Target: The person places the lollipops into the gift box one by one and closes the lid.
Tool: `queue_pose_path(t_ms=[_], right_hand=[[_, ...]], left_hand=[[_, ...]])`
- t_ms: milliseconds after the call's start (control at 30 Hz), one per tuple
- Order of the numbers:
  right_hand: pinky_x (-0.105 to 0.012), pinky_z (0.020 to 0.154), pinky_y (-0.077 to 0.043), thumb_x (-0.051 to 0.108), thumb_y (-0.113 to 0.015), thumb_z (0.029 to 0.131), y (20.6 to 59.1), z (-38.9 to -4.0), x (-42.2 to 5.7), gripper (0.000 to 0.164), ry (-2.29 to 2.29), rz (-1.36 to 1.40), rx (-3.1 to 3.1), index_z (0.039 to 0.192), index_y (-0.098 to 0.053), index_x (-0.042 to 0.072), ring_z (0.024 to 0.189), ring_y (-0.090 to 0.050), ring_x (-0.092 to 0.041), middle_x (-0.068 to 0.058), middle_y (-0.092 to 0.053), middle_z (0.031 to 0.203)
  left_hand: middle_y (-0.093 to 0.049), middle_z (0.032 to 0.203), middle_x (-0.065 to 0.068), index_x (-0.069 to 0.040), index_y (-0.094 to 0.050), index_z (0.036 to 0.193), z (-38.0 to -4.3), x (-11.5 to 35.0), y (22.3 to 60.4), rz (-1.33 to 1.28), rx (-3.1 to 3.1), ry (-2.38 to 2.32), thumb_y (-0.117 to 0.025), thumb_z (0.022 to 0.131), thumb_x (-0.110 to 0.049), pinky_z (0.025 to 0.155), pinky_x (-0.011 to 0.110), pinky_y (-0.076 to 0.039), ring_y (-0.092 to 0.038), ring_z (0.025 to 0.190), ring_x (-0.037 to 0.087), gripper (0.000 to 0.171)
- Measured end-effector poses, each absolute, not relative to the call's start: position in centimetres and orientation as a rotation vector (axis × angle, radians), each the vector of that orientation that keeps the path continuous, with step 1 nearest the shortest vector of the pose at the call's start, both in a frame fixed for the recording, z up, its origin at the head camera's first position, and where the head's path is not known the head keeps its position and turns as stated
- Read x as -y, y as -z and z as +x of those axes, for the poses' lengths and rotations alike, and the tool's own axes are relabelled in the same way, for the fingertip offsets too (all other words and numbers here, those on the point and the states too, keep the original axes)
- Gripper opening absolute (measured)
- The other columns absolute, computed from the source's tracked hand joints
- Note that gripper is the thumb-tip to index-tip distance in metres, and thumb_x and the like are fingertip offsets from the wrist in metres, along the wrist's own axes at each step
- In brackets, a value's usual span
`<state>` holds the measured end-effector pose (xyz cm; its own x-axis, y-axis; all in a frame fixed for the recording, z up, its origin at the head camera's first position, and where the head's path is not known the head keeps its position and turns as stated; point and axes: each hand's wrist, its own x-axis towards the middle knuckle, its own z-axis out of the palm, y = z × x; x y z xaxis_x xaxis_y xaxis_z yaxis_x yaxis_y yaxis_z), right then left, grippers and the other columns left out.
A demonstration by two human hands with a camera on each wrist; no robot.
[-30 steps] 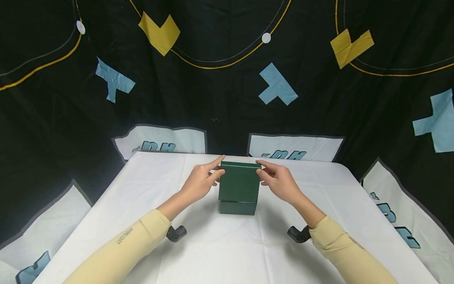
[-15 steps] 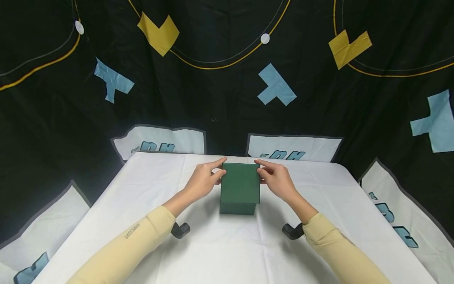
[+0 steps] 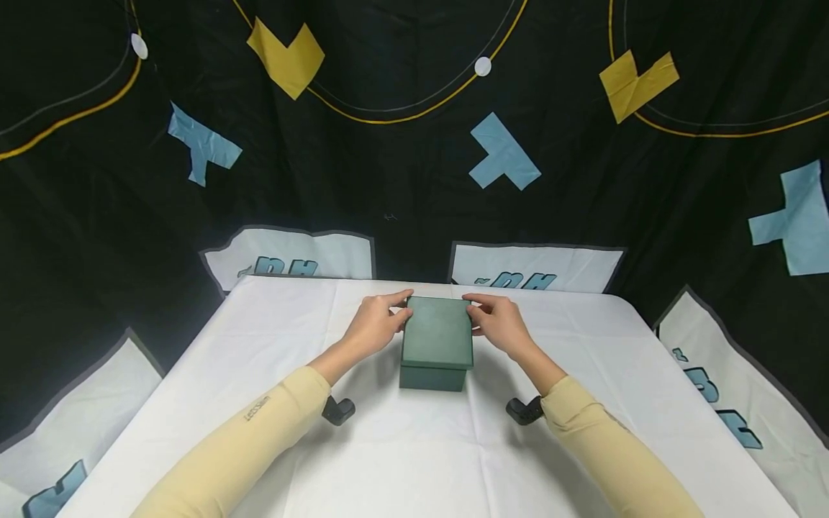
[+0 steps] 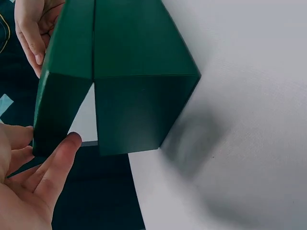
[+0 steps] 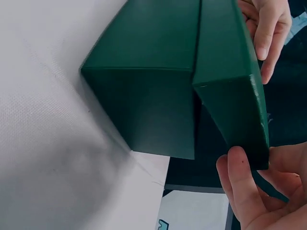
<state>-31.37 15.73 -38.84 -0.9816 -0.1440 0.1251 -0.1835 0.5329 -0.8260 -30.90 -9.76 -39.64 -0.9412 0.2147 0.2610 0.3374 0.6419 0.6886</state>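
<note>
A dark green box stands on the white tabletop, its lid tilted above it. My left hand pinches the lid's far left corner between thumb and fingers, and my right hand does the same at the far right corner. Seen from the left wrist, the lid meets the box body along the near side. A wedge-shaped gap separates them toward the far side. The right wrist view shows the same gap under the lid, narrowing toward the near edge. The box's inside is hidden.
The white-covered table extends on all sides of the box. Black wrist-worn devices hang under both forearms. Behind the table is a black curtain with blue and yellow tape pieces and white printed panels.
The lid has come down from a steeper tilt, so its top looks lighter and shorter. Both hands have kept their grip on its far corners, and the forearms have drawn slightly inward.
</note>
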Motion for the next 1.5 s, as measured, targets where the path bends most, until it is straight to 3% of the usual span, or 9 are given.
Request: queue_pose_path(t_ms=[400,633,1100,1300,1500], right_hand=[[-0.034,0.073,-0.062,0.017,-0.055,0.104,39.9,-31.8,-15.1,0.036,-1.356,0.230,2.784,0.138,-0.061,0.005,0.080,-0.075,-0.018,-0.018,-0.073,0.112],[-0.037,0.075,-0.062,0.020,-0.059,0.102,40.2,-31.8,-14.7,0.039,-1.294,0.202,2.839,0.138,-0.061,0.006,0.076,-0.073,-0.015,-0.018,-0.072,0.112],[-0.035,0.074,-0.061,0.024,-0.063,0.100,40.7,-31.3,-14.4,0.048,-1.236,0.165,2.942,0.142,-0.056,0.003,0.081,-0.075,-0.025,-0.018,-0.069,0.119],[-0.032,0.072,-0.060,0.025,-0.061,0.101,41.0,-31.4,-14.4,0.046,-1.255,0.155,2.944,0.144,-0.056,0.009,0.076,-0.072,-0.017,-0.017,-0.066,0.126],[-0.035,0.079,-0.061,0.026,-0.059,0.102,41.7,-31.6,-14.5,0.044,-1.333,0.225,2.908,0.144,-0.056,0.011,0.103,-0.070,-0.023,-0.015,-0.064,0.133]], left_hand=[[-0.069,0.129,0.009,-0.015,-0.059,0.143,-31.1,9.5,40.8,-0.423,2.759,1.105,-0.066,0.098,-0.032,0.060,0.025,-0.051,-0.074,0.095,0.019,0.048],[-0.066,0.135,0.008,-0.014,-0.060,0.142,-30.8,9.4,40.7,-0.387,2.787,1.112,-0.067,0.098,-0.030,0.078,0.034,-0.059,-0.073,0.105,0.021,0.048],[-0.073,0.122,0.012,-0.014,-0.059,0.142,-30.9,9.6,42.3,-0.399,2.786,1.185,-0.069,0.096,-0.030,0.089,0.040,-0.058,-0.074,0.103,0.020,0.050],[-0.064,0.137,0.012,-0.009,-0.051,0.148,-31.5,9.3,42.7,-0.380,2.791,1.312,-0.065,0.098,-0.030,0.091,0.039,-0.057,-0.069,0.113,0.023,0.057],[-0.060,0.141,0.017,-0.007,-0.051,0.148,-32.3,9.5,42.9,-0.354,2.810,1.485,-0.059,0.102,-0.032,0.098,0.042,-0.054,-0.063,0.123,0.030,0.053]])
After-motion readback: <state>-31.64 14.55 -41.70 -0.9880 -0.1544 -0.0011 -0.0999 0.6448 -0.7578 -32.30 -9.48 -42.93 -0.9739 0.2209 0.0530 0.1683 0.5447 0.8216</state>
